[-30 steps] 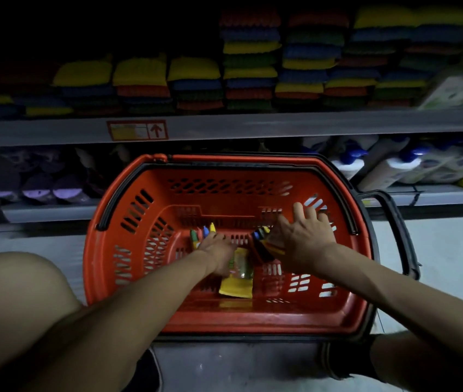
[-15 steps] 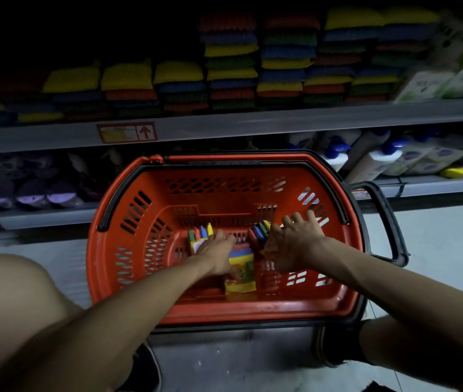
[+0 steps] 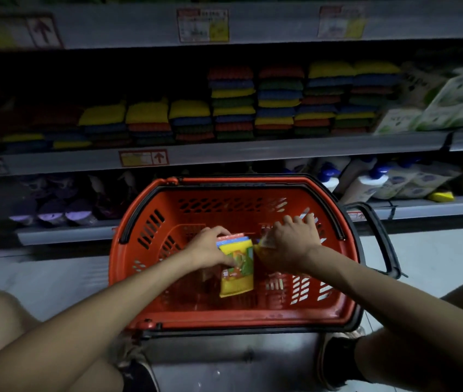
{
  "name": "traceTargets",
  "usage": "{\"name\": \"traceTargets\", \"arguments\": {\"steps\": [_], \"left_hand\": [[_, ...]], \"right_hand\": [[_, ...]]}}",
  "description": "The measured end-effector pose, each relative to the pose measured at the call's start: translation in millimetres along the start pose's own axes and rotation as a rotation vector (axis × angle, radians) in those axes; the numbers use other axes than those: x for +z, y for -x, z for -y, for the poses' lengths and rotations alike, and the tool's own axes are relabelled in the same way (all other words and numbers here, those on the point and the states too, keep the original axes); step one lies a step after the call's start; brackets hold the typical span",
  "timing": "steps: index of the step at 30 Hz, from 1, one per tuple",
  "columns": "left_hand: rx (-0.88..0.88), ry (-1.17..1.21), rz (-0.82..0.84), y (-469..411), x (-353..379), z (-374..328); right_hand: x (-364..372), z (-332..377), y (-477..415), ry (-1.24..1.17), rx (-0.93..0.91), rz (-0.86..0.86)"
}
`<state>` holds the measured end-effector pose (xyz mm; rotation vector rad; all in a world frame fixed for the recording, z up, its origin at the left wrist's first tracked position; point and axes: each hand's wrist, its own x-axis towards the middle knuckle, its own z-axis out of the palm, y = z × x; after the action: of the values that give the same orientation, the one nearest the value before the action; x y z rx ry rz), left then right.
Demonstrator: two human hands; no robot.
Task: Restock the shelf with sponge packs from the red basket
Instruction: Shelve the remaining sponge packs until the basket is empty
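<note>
The sponge pack (image 3: 237,271) sits low in the middle of the frame, down in the red basket (image 3: 253,318), yellow face up with the coloured sponge edges fanned at its top. The left hand (image 3: 210,248) is right on its upper left corner, fingers curled over that end, so I'd call it a pinch on the pack rather than a full grab. The right hand (image 3: 289,247) is just beside it on the right, closed around a second pack (image 3: 262,246) that's mostly hidden under the palm.

What might go wrong: that left-hand hold is only on one end, so the pack could swing or slide out of the slick wrapper on the way up, or clip the basket rim. Two packs at once also means no free hand to steady anything. And the shelf (image 3: 281,149) across the middle of the frame already has tall sponge stacks (image 3: 278,100) on the right — drop one on top carelessly and a column could topple. The shorter stacks toward centre-left look like the safer spot.
</note>
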<state>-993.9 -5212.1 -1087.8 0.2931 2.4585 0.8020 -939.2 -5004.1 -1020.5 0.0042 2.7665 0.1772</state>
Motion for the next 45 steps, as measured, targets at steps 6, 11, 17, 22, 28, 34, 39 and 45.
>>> {"name": "traceTargets", "arguments": {"steps": [6, 11, 17, 22, 28, 34, 39, 45], "left_hand": [[0.013, 0.266, -0.228, 37, -74, -21], [0.034, 0.631, -0.296, 79, -127, -40], [0.061, 0.994, -0.354, 109, -165, -54], [0.025, 1.076, -0.443, 103, -168, -66], [0.029, 1.183, -0.369, 91, -170, -60], [0.068, 1.195, -0.363, 80, -185, -45], [0.017, 1.141, -0.351, 82, -190, -35], [-0.024, 1.175, -0.318, 94, -202, -36]], "right_hand": [[-57, 11, 6, -0.486, 0.019, -0.16], [-104, 16, 14, -0.83, -0.14, -0.214], [-141, 21, 25, -1.447, -0.138, -0.057], [-154, 30, 29, -1.697, -0.069, -0.046], [-159, 34, 4, -1.706, -0.038, -0.013], [-165, 48, -13, -1.703, -0.09, -0.009], [-172, 62, -19, -1.645, -0.148, -0.063], [-188, 68, -16, -1.578, -0.223, -0.098]]}}
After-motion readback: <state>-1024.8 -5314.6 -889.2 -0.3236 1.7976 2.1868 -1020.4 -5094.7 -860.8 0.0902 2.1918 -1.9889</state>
